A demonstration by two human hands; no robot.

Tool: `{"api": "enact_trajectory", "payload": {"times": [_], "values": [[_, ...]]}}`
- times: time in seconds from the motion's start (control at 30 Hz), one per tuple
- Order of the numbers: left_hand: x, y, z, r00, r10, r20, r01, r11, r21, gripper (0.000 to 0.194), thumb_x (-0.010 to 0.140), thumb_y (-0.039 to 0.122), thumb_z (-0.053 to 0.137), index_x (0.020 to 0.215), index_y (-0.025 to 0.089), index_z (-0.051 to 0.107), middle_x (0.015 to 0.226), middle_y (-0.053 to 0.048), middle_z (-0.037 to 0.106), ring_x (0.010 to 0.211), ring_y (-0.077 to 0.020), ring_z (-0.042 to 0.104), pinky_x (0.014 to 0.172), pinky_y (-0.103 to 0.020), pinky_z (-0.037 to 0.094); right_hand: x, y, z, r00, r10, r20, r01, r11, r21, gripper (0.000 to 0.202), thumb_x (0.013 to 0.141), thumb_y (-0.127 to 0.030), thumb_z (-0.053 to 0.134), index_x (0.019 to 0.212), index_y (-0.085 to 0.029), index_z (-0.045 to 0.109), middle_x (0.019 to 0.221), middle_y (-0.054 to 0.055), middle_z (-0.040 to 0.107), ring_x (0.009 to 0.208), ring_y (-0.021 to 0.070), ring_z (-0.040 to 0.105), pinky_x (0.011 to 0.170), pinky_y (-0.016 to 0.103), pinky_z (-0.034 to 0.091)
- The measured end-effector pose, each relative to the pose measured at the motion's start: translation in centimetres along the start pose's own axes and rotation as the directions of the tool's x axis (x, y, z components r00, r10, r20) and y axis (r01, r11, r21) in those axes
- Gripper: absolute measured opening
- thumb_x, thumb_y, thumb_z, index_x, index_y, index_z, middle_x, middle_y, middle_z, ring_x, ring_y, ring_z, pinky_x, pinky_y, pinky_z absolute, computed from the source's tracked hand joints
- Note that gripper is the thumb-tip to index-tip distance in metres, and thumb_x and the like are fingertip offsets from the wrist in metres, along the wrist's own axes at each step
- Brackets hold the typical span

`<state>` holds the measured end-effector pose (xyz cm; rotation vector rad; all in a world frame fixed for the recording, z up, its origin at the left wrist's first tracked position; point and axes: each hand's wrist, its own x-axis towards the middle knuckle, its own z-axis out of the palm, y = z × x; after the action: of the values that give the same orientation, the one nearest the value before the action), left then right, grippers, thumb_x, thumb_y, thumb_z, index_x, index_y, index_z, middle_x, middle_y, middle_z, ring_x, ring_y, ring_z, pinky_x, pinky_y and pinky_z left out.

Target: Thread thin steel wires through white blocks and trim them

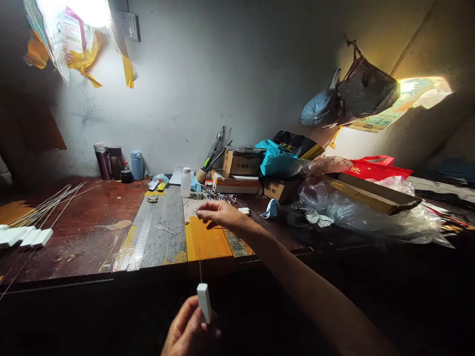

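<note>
Low in the head view, my left hand grips a small white block between thumb and fingers. The block is held upright in front of the table edge. A thin pale rod rises from its top and fades against the yellow surface. Straight above, my right hand reaches in from the right, its thumb and fingertips pinched together in line with the rod. What the fingertips hold is too small to make out. More white blocks with long thin rods lie on the table at the far left.
On the wooden table, a steel ruler lies left of a yellow sheet. Behind stand a white bottle, flasks and a cardboard box. Plastic bags and an open carton crowd the right.
</note>
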<state>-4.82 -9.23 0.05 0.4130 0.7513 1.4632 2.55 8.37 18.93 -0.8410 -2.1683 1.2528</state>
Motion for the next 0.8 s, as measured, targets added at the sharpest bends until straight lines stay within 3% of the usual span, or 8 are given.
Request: {"api": "enact_trajectory", "payload": {"times": [0.1,0.17,0.23,0.3,0.43,0.57,0.67,0.8], "values": [[0.3,5.5,-0.3,0.968,0.138,-0.208,-0.125,0.989,0.075,0.05,0.053,0.048,0.085,0.089,0.019,0.065,0.066,0.0,0.068,0.048,-0.0095,0.055,0.048,-0.021,0.045,0.9,2.4,2.5,0.998,0.021,0.056,-0.013,0.99,-0.14,0.024,0.09,-0.034,0.053,0.087,-0.014,0.066,0.082,0.004,0.067,0.071,0.0129,0.061,0.06,0.023,0.05],[-0.1,9.3,-0.9,0.93,0.254,-0.264,-0.225,0.965,0.134,0.055,0.053,0.048,0.085,0.094,0.018,0.063,0.069,0.0,0.069,0.041,-0.0065,0.05,0.039,-0.017,0.039,1.8,3.9,4.0,0.999,0.029,0.022,-0.022,0.963,-0.268,0.023,0.091,-0.027,0.049,0.088,-0.013,0.066,0.087,0.007,0.068,0.078,0.0155,0.062,0.066,0.025,0.048],[-0.9,12.3,-1.8,0.899,0.272,-0.344,-0.216,0.957,0.191,0.056,0.052,0.044,0.086,0.097,0.019,0.062,0.067,0.001,0.069,0.043,-0.0073,0.053,0.04,-0.016,0.041,2.8,5.0,5.5,0.999,0.033,-0.016,-0.037,0.917,-0.397,0.018,0.09,-0.021,0.051,0.088,-0.013,0.067,0.093,0.008,0.068,0.089,0.0193,0.061,0.076,0.029,0.046],[-2.0,14.0,-2.9,0.889,0.284,-0.36,-0.202,0.948,0.247,0.05,0.055,0.042,0.085,0.095,0.02,0.064,0.066,0.002,0.069,0.048,-0.01,0.058,0.042,-0.017,0.044,3.8,5.6,6.9,0.998,0.052,-0.027,-0.059,0.862,-0.504,0.015,0.089,-0.021,0.055,0.09,-0.013,0.067,0.1,0.009,0.067,0.097,0.0216,0.059,0.085,0.034,0.044],[-3.7,13.7,-5.2,0.871,0.316,-0.376,-0.194,0.925,0.327,0.04,0.057,0.044,0.083,0.089,0.023,0.069,0.059,0.002,0.065,0.051,-0.0151,0.061,0.042,-0.02,0.046,5.9,5.7,8.9,0.992,0.127,-0.02,-0.111,0.765,-0.634,0.02,0.092,-0.03,0.056,0.104,-0.015,0.062,0.112,0.007,0.061,0.101,0.0212,0.059,0.088,0.043,0.047],[-5.1,12.3,-7.0,0.871,0.32,-0.373,-0.191,0.919,0.344,0.036,0.063,0.046,0.079,0.091,0.025,0.07,0.061,0.002,0.064,0.055,-0.0153,0.061,0.05,-0.023,0.05,8.0,5.5,9.5,0.976,0.216,0.015,-0.147,0.713,-0.686,0.023,0.092,-0.03,0.057,0.111,-0.016,0.059,0.114,0.007,0.06,0.098,0.0202,0.061,0.084,0.04,0.051],[-5.9,11.8,-8.0,0.868,0.306,-0.391,-0.165,0.921,0.353,0.037,0.068,0.046,0.076,0.097,0.025,0.069,0.069,0.002,0.066,0.065,-0.0153,0.062,0.062,-0.023,0.052,9.2,5.9,9.3,0.969,0.244,0.037,-0.153,0.709,-0.688,0.023,0.092,-0.03,0.057,0.111,-0.016,0.059,0.111,0.007,0.061,0.094,0.0193,0.062,0.081,0.038,0.053],[-6.6,11.1,-9.6,0.86,0.311,-0.405,-0.153,0.914,0.376,0.04,0.073,0.049,0.071,0.105,0.025,0.066,0.084,-0.001,0.071,0.071,-0.0175,0.064,0.063,-0.024,0.053,8.8,6.7,8.8,0.985,0.171,0.026,-0.115,0.76,-0.64,0.017,0.091,-0.029,0.058,0.1,-0.014,0.061,0.101,0.005,0.063,0.087,0.0174,0.061,0.077,0.035,0.051]]}}
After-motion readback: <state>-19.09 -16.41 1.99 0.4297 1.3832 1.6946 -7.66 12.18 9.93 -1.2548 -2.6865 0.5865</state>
